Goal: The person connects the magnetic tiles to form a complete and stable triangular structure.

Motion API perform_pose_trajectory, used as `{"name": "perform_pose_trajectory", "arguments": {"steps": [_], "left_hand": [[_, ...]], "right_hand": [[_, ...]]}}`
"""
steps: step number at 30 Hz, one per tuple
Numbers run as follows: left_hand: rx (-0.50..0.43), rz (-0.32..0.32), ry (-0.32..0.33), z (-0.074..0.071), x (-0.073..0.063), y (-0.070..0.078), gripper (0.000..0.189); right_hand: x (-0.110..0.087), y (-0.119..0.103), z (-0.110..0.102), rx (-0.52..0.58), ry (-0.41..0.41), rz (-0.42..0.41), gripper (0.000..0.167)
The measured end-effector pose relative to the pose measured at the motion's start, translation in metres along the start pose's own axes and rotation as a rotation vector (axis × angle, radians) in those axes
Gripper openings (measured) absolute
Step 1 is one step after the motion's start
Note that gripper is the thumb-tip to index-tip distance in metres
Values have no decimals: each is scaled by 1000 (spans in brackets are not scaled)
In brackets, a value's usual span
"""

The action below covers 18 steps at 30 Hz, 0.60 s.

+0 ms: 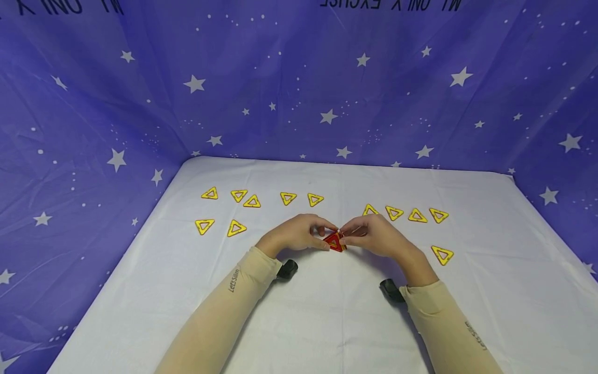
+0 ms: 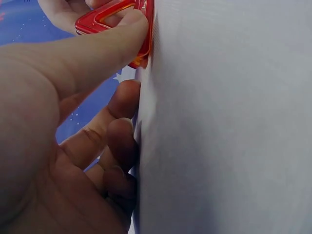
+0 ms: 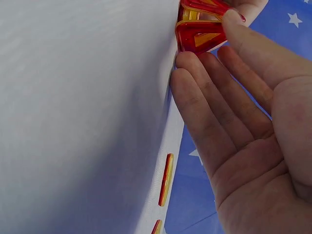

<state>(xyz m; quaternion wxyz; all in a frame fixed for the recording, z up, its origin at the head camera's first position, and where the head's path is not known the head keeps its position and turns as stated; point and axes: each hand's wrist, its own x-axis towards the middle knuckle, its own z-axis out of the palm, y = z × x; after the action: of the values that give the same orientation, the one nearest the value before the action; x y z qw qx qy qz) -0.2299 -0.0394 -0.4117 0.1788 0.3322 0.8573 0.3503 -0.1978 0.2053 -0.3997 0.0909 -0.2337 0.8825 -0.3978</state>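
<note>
A small standing shape of red-edged triangular magnetic tiles (image 1: 329,241) stands on the white cloth between both hands. My left hand (image 1: 298,232) holds it from the left, and in the left wrist view its thumb lies across a red triangular tile (image 2: 90,23). From the right, my right hand (image 1: 377,236) pinches the top and side, thumb against the tiles (image 3: 187,38) in the right wrist view. There two tiles lean together with a yellow inner face between them. The fingers hide the far side of the shape.
Several yellow triangular tiles lie flat at the left, among them one tile (image 1: 236,228) near the left hand. More lie at the right, including a tile (image 1: 442,255) beside the right wrist. White cloth (image 1: 327,322) covers the table; a purple star-patterned curtain (image 1: 289,67) hangs behind.
</note>
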Motion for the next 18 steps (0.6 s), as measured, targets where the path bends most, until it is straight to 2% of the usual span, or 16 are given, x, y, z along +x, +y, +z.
{"name": "perform_pose_trajectory", "arguments": {"steps": [4,9,18], "left_hand": [[1,-1,-1,0,-1,1,46],[3,-2,13,0,-1,2,47],[11,-68,68,1,-1,6,43]], "right_hand": [[0,-1,1,5,-11,16,29],[1,0,2,-2,-6,10,26],[2,-2,4,-67,30,32,27]]}}
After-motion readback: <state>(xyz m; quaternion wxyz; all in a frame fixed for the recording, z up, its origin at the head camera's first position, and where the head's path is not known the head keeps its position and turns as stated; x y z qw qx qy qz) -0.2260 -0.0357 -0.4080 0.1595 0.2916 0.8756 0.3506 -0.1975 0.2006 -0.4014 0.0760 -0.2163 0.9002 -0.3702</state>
